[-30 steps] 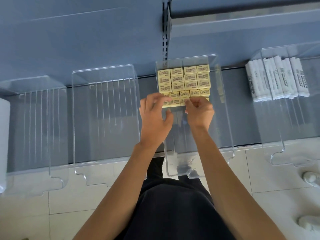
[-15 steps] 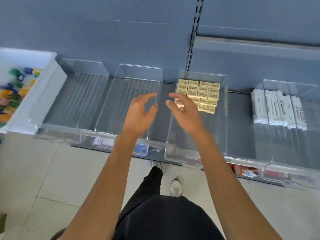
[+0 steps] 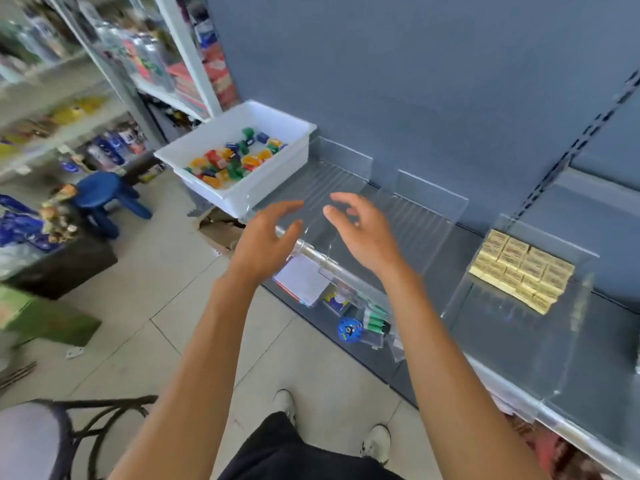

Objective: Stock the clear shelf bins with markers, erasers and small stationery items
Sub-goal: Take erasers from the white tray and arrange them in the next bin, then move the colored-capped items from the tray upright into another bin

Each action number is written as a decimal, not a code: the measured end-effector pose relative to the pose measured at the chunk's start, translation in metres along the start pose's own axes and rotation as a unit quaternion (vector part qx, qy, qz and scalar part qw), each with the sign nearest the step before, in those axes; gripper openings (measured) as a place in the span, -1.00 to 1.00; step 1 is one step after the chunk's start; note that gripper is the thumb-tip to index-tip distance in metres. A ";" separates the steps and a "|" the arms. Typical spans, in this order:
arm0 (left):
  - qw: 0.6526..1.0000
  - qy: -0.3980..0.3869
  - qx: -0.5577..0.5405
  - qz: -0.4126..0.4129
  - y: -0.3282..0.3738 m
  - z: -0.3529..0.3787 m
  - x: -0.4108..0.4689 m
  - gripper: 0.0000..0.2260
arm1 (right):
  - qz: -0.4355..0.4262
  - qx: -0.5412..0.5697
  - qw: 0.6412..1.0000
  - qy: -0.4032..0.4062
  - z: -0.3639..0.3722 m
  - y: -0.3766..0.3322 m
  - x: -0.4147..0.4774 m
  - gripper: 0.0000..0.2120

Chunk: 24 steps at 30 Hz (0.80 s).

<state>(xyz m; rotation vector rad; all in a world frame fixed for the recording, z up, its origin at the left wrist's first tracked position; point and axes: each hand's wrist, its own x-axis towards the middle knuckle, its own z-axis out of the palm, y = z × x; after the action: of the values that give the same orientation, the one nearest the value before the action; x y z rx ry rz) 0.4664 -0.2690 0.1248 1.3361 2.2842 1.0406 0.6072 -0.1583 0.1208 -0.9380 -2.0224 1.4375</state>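
My left hand point(image 3: 268, 239) and my right hand point(image 3: 363, 230) hover side by side in the air, fingers relaxed and spread, holding nothing. They are above the front of two clear shelf bins point(image 3: 426, 216) with nothing in them. To the upper left a white tub point(image 3: 242, 199) holds several small colourful stationery items point(image 3: 235, 161). To the right a clear bin point(image 3: 568, 327) holds rows of yellow erasers point(image 3: 523, 271).
The grey shelf point(image 3: 588, 348) runs diagonally along a blue back wall. Small packets and green markers point(image 3: 375, 322) lie on a lower shelf below. A blue stool point(image 3: 104, 195), store racks and a dark chair point(image 3: 69, 438) stand at left on the tiled floor.
Both hands let go of the erasers and drew back out of that bin. My view swung left, bringing the white tub and the store aisle into sight; the marker bin left the view.
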 end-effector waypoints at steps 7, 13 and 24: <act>0.997 0.041 -0.054 -0.048 -0.084 -0.075 -0.004 -0.64 | -0.034 -0.049 0.996 -0.067 0.098 -0.042 0.035 -0.67; 0.993 0.080 -0.073 -0.054 -0.159 -0.144 0.012 -0.64 | -0.032 -0.067 0.993 -0.095 0.191 -0.080 0.074 -0.67; 0.990 0.073 -0.112 -0.039 -0.229 -0.178 0.083 -0.70 | 0.002 -0.066 0.996 -0.054 0.253 -0.078 0.153 -0.69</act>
<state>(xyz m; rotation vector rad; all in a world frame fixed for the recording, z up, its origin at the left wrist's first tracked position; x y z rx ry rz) 0.1774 -0.3468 0.0933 1.1053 2.2206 1.3618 0.3064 -0.2134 0.1103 -0.9359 -2.2198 1.3978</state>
